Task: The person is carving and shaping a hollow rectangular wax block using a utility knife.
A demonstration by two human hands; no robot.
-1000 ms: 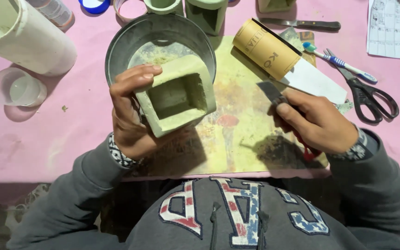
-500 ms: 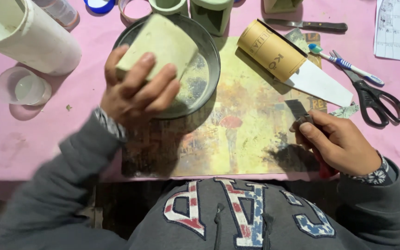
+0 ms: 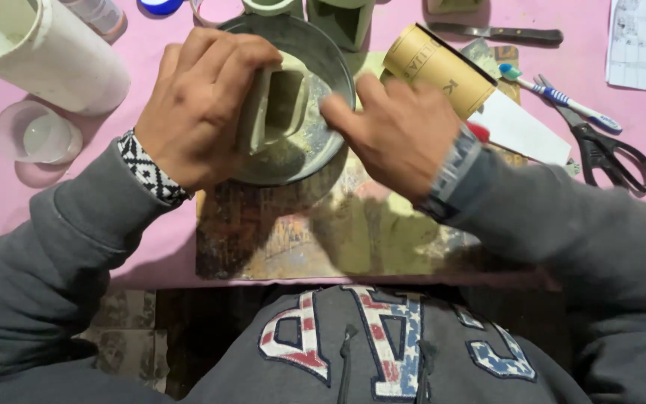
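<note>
The left hand (image 3: 200,105) grips a pale green, hollow rectangular block (image 3: 274,105), fingers wrapped over its top and clamped on it. The block is tilted on its side over a round metal bowl (image 3: 323,60), with its open cavity facing the camera. The right hand (image 3: 401,131) reaches in from the right, index finger extended to the block's right edge; whether the other fingers hold anything cannot be told. The bowl sits on a stained work board (image 3: 300,239) on a pink table (image 3: 622,135). A cardboard tube (image 3: 439,67), toothbrush (image 3: 555,93) and scissors (image 3: 611,153) lie to the right.
</note>
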